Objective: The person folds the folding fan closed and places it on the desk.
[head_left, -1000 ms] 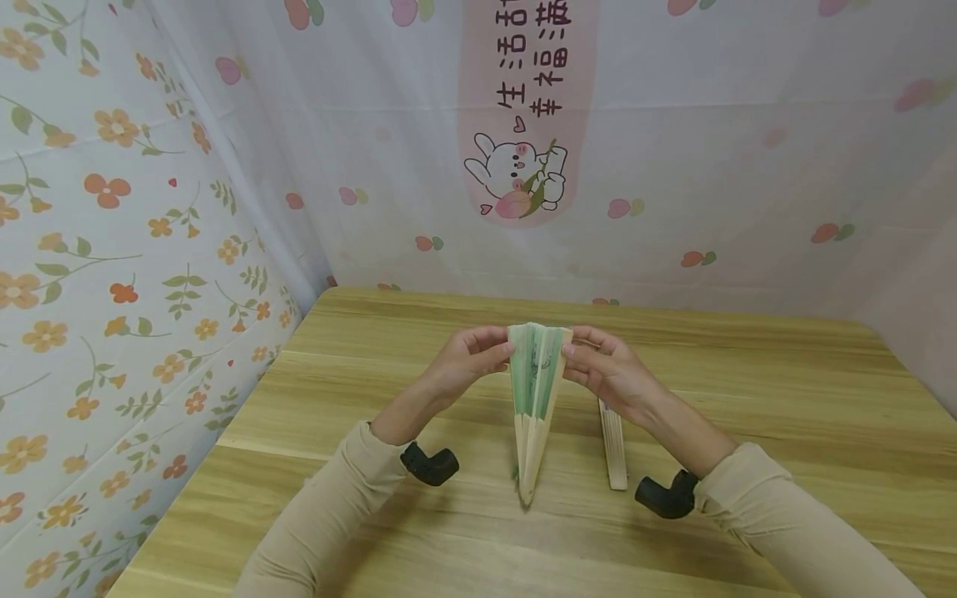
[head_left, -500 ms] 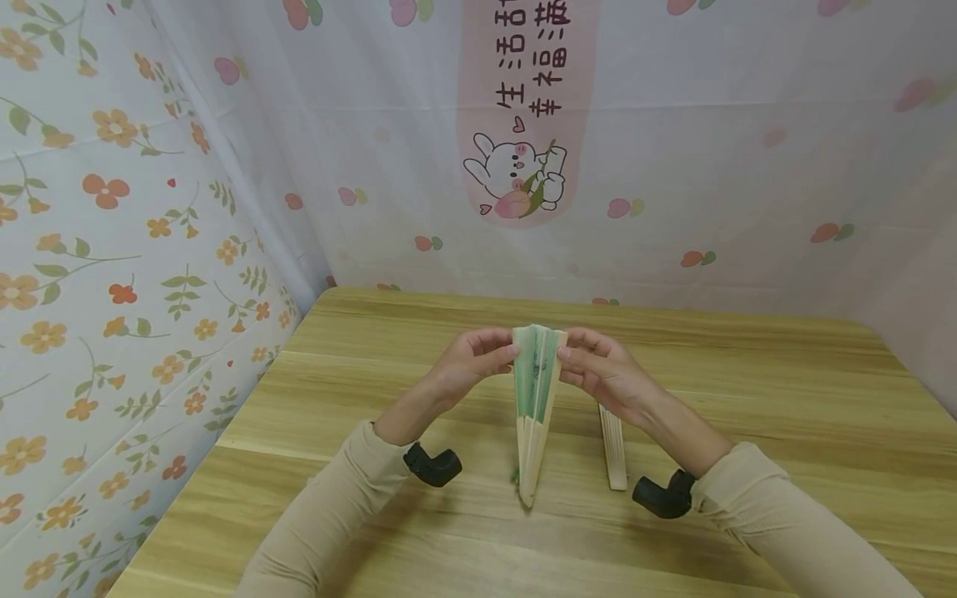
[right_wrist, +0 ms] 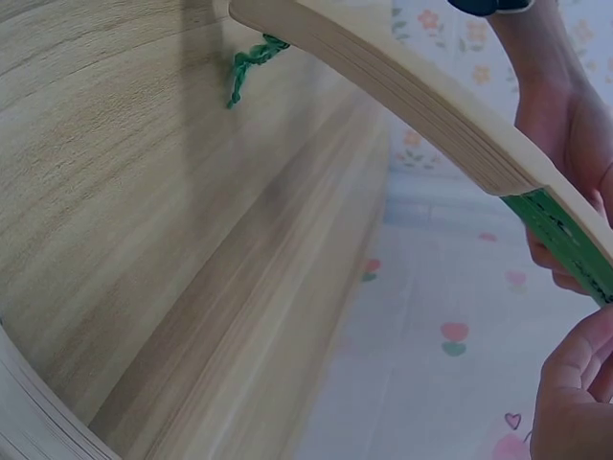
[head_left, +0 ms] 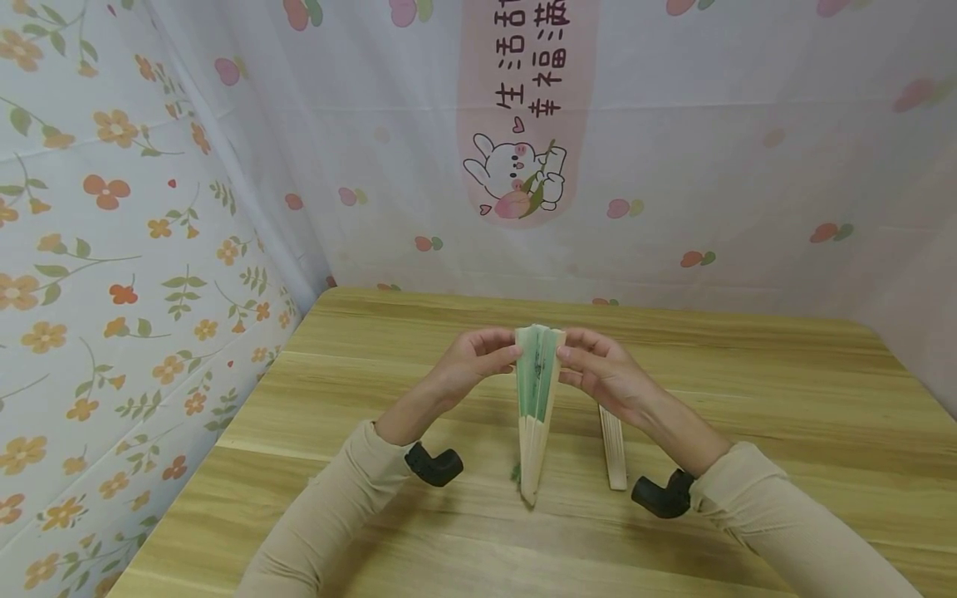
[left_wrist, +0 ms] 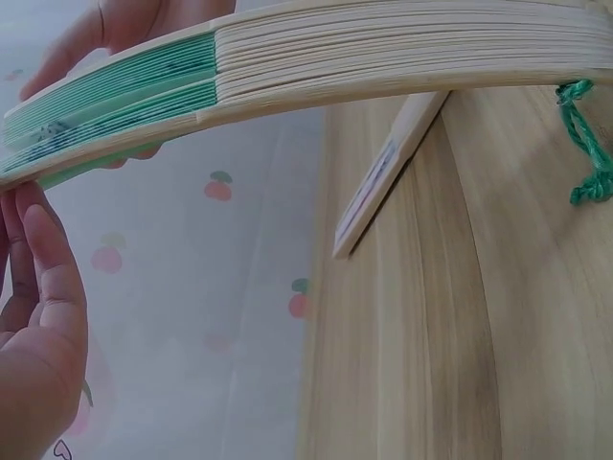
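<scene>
A folding fan (head_left: 536, 382) with green leaf and pale wooden ribs stands nearly folded between both hands, its pivot end toward the person. My left hand (head_left: 476, 364) pinches the fan's left outer rib near the top. On the opposite edge, my right hand (head_left: 607, 368) pinches the other outer rib with thumb and fingers. A green cord (left_wrist: 582, 144) hangs from the pivot end in the left wrist view. Just below the right hand, a second folded fan (head_left: 613, 448) lies on the table, its far end hidden by that hand.
The wooden table (head_left: 785, 415) runs back to a white printed curtain (head_left: 658, 149). A flowered cloth (head_left: 127, 274) hangs along the left side. Black wrist mounts (head_left: 435, 465) stick out from both sleeves.
Both hands have drawn slightly closer together, and the fan between them has narrowed as its folds came together. The second fan has stayed in place.
</scene>
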Motion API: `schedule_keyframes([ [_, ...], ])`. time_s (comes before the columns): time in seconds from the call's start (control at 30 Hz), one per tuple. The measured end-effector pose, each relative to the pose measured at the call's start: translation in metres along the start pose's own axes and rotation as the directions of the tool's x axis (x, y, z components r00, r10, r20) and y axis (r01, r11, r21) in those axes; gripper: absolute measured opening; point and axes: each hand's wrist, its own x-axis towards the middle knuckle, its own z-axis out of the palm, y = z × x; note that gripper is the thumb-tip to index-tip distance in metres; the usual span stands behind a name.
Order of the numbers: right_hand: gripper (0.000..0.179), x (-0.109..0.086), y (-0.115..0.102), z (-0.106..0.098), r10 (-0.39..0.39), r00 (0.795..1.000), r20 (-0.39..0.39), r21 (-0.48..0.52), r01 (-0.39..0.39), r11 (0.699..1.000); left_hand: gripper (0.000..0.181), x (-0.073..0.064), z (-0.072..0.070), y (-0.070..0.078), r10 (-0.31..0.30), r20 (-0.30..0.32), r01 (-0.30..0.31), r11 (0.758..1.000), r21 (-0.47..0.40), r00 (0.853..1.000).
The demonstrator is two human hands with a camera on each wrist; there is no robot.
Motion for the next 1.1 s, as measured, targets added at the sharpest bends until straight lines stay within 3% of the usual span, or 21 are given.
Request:
schedule_keyframes([
  [0.63,0.017,0.0013,0.0001,0.0019,-0.020,1.000,0.004,-0.023,0.020,1.000,0.027,0.0015,0.0028,0.0016,0.001,0.007,-0.001,1.000,0.000,1.000],
  [1.1,0.016,0.0014,-0.0003,0.0054,-0.008,0.997,-0.081,-0.066,0.002,0.998,0.026,0.0035,0.0034,0.0025,0.033,0.012,-0.033,0.999,-0.007,0.999],
])
